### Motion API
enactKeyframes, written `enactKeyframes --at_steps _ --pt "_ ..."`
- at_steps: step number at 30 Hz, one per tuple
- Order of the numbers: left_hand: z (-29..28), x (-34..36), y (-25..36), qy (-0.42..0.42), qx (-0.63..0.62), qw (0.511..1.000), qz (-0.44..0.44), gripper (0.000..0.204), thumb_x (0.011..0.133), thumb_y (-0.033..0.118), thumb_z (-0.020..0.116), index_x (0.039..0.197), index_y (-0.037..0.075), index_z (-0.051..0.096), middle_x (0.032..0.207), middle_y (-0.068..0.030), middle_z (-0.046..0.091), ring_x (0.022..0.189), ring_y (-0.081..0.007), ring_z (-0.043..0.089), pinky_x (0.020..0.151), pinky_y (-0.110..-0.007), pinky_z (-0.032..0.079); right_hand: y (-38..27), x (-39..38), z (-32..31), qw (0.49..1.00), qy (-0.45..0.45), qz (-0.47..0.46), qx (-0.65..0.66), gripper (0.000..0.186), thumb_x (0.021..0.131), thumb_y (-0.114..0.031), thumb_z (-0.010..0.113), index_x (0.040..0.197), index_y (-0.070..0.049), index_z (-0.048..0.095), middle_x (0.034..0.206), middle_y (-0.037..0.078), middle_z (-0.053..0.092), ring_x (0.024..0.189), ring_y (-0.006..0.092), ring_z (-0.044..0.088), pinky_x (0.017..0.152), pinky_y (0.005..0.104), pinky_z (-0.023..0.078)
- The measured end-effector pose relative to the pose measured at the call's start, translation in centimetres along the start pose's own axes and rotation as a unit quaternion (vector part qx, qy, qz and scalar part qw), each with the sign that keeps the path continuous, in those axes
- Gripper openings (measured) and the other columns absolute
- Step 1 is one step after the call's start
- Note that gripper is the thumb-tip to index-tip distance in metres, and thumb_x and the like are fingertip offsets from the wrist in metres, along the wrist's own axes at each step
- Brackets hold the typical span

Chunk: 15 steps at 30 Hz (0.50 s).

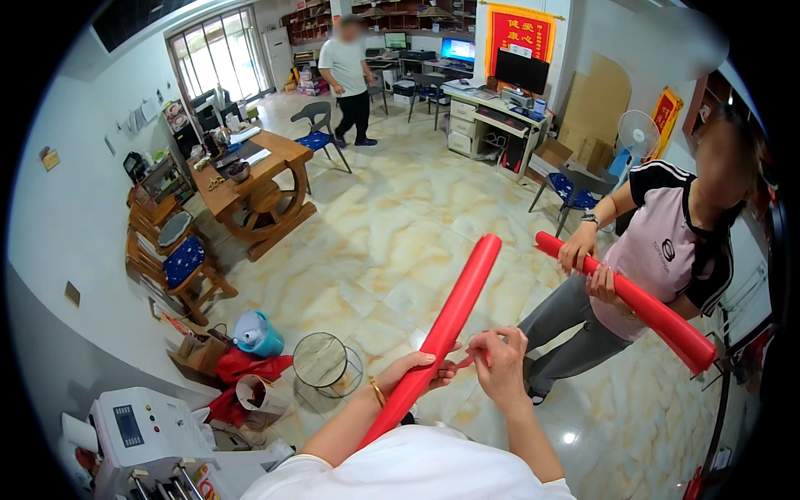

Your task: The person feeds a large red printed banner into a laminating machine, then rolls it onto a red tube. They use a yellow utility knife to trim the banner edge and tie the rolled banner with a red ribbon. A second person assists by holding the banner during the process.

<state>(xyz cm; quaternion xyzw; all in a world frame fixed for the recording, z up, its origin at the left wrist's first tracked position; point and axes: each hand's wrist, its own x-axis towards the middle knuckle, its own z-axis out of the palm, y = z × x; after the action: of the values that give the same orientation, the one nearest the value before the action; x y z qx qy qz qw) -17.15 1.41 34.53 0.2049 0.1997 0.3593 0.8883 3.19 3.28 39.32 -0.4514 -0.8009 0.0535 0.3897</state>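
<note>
A long red roll (460, 304) slants across the middle of the head view, its lower end against my white shirt. My left hand (419, 372) is wrapped round the roll below its middle, a gold bracelet on the wrist. Just right of it, my right hand (502, 367) is raised with its fingers pinched on a thin red strip (465, 362). The strip runs toward my left fingers; whether it joins the roll cannot be made out. To the right, another person in a pink and black top holds a second red roll (643, 302) with both hands.
A round stool (320, 360) stands left of my left forearm, near a blue bin (260, 335) and red cloth. A white machine (143, 429) is at lower left. Farther off are a wooden table (279, 158), chairs, a desk with a monitor, and a person in white.
</note>
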Motion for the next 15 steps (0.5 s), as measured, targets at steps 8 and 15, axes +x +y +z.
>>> enactKeyframes --at_steps 8,15 --pt "1.5 0.8 -0.6 -0.005 -0.038 0.996 0.083 0.072 0.071 0.029 0.061 0.134 0.006 0.037 0.129 -0.0077 0.046 0.12 -0.0191 0.044 0.104 -0.037 0.03 -0.5 -1.5 1.6 0.977 -0.086 -0.071 0.183 0.017 0.074 0.001 0.062 0.087 -0.006 0.053 0.078 0.007 0.057 0.074 0.0238 0.055 0.071 0.0348 0.042" --pt "3.4 1.5 1.7 0.058 0.169 0.983 0.033 0.062 0.077 0.018 0.065 0.129 -0.003 0.039 0.11 -0.0128 0.054 0.103 -0.0245 0.057 0.084 -0.037 0.052 2.2 -5.3 -0.5 0.761 -0.192 0.349 0.511 0.022 0.091 -0.015 0.054 0.108 -0.005 0.043 0.07 -0.003 0.049 0.059 0.0034 0.045 0.048 0.019 0.037"
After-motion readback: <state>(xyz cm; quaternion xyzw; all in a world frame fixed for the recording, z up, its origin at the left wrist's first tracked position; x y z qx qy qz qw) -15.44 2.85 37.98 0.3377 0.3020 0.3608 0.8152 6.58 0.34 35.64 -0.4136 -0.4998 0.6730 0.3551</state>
